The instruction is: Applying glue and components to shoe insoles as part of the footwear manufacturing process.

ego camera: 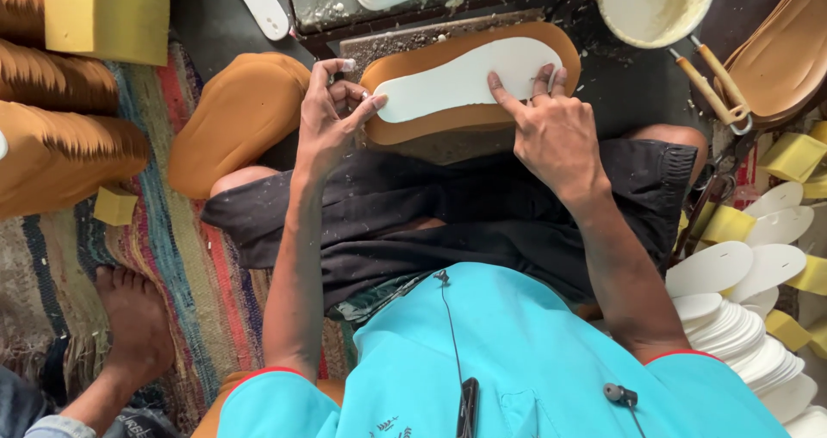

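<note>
At far left we see stacks of tan sole pieces [60, 136] on a striped rug [185, 257], with a yellow foam block [108, 12] above them and another person's bare foot [133, 322] at lower left. Next comes a heap of tan insoles [233, 119] beside our left knee. Our left hand [332, 115] pinches the heel end of a white foam insole [465, 76], thumb and forefinger closed together on its edge. This white insole lies flat on a larger tan sole [469, 115], which rests on a small, glue-stained desk [431, 33] just in front of our lap. Our right hand [556, 132] presses down on the toe end, fingers spread and flat, gripping nothing. Further right stand a cream bowl [655, 3] and wooden-handled tools [711, 76], then piled white insole cutouts [741, 317] among yellow foam pieces [792, 154].
</note>
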